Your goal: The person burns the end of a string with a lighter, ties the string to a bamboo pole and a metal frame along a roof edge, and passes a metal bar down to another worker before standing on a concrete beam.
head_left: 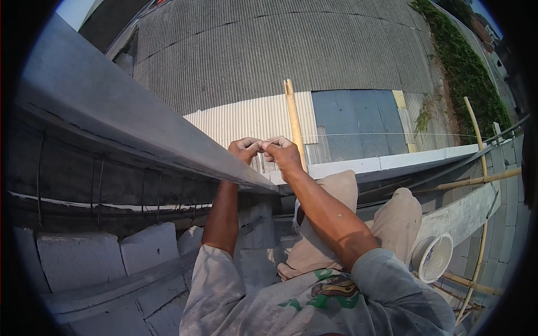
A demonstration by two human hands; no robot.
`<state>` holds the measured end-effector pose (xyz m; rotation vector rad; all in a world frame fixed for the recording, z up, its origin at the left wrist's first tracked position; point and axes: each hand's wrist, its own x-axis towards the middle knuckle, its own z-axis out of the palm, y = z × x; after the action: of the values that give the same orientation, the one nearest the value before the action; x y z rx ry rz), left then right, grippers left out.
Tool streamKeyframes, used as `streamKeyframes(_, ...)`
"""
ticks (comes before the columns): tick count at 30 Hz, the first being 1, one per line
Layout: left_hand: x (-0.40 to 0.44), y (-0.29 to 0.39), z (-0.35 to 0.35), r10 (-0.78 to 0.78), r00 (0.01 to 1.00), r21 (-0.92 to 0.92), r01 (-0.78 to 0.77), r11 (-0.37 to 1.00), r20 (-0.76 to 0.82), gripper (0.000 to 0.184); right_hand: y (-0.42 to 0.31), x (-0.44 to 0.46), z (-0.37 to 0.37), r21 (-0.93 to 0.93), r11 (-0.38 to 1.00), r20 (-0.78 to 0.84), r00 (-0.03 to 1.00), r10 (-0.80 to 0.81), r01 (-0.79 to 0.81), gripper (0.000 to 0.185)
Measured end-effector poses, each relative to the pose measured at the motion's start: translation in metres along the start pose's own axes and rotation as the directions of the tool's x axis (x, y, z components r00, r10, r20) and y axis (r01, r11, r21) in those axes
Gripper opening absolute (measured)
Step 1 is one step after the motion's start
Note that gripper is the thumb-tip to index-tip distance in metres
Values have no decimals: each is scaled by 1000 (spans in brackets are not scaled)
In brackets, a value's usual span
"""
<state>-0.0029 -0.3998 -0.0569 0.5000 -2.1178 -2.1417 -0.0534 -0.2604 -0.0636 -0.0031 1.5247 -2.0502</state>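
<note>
My left hand and my right hand meet just past the end of the grey concrete beam, fingertips pinched together. A thin pale string stretches from the right hand's fingers across to the right, towards a bamboo pole. Its end between my fingers is too small to make out. Right behind my right hand stands a bamboo post with a notched top. Below the hands, a row of pale blocks runs off to the right.
A corrugated roof with a blue-grey panel lies beyond and below. White blocks and thin rods are at left. By my knee, a white bucket sits near a plank and bamboo scaffolding.
</note>
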Motion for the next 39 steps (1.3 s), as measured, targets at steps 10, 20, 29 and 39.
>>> streamKeyframes(10,4,-12,-2,21,999,-77,-18,997,34,22,10,6,-3,87,991,-20,994,105,-103,14)
streamKeyframes(20,5,-14,-5,56,998,93,-54,994,-16,22,0,-3,5,207,926,-58,941,335,-317,15)
streamKeyframes(29,6,-11,-2,158,981,102,-147,984,-111,21,7,2,10,297,885,47,931,361,-358,20)
streamKeyframes(39,0,0,-10,196,968,228,-158,961,-154,21,8,1,27,0,970,-15,970,244,-244,12)
